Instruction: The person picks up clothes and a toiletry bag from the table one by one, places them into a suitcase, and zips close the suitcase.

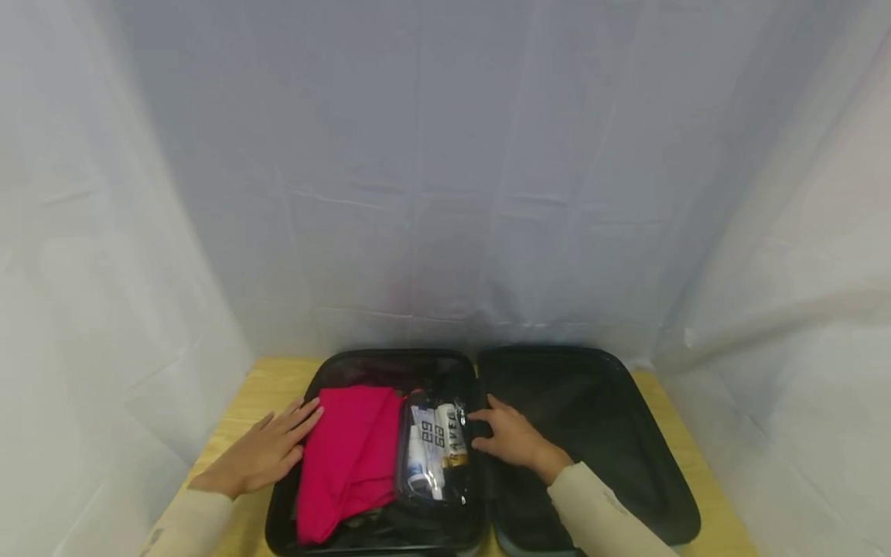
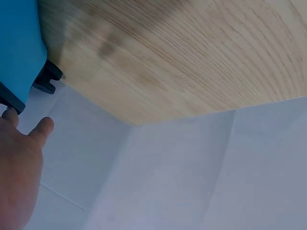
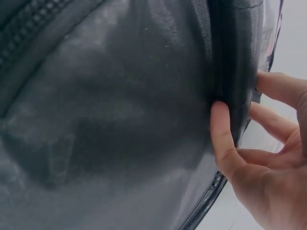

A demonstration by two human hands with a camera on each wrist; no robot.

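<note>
Both arms in cream sleeves reach forward: the left hand (image 1: 267, 451) lies flat, palm down, fingers straight and together, while the right hand (image 1: 511, 435) rests with fingers (image 3: 221, 136) loosely bent.

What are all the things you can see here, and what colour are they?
suitcase: one, black inside, blue outside, lying open on the table
red cloth: one, folded, in the suitcase's left half
clear pouch: one, see-through, holding tubes, beside the red cloth
table: one, light wood, under the suitcase
backdrop: white sheet, behind and at the sides
left hand: one, flat on the suitcase's left edge, fingertips at the red cloth
right hand: one, at the middle hinge, fingers touching the clear pouch
</note>
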